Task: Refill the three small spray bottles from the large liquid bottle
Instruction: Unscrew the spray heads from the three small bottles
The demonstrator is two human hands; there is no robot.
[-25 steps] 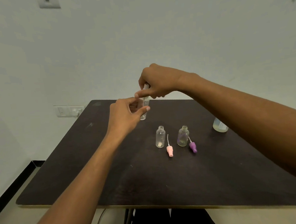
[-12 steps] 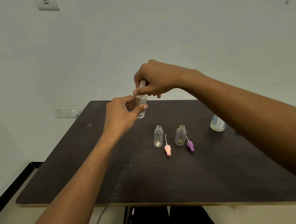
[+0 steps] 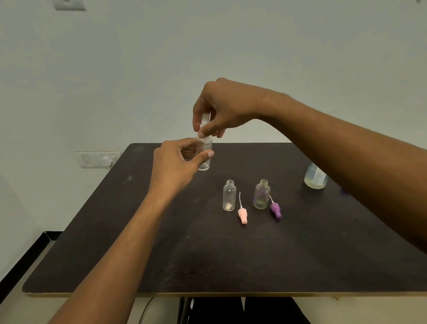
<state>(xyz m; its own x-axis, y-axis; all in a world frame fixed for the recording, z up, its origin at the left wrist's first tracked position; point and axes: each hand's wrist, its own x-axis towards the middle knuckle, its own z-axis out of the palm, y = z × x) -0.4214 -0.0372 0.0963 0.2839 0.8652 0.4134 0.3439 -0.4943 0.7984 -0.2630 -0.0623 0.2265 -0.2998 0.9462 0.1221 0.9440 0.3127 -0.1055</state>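
My left hand (image 3: 176,164) grips a small clear spray bottle (image 3: 205,157) above the back of the dark table (image 3: 214,258). My right hand (image 3: 222,108) pinches its white spray cap (image 3: 205,119) at the bottle's neck. Two more small clear bottles stand uncapped mid-table: one (image 3: 229,195) with a pink spray head (image 3: 243,215) lying beside it, the other (image 3: 261,194) with a purple spray head (image 3: 275,209) beside it. The large liquid bottle (image 3: 315,177) stands at the right, partly hidden behind my right forearm.
A pale wall rises right behind the table. A socket plate (image 3: 97,158) sits on the wall at the table's back left corner, and a switch plate (image 3: 69,2) is high up. A cable hangs below the table's front edge.
Both hands and the held bottle have stayed in about the same place over the table; my right hand's fingers have shifted a little on the white cap.
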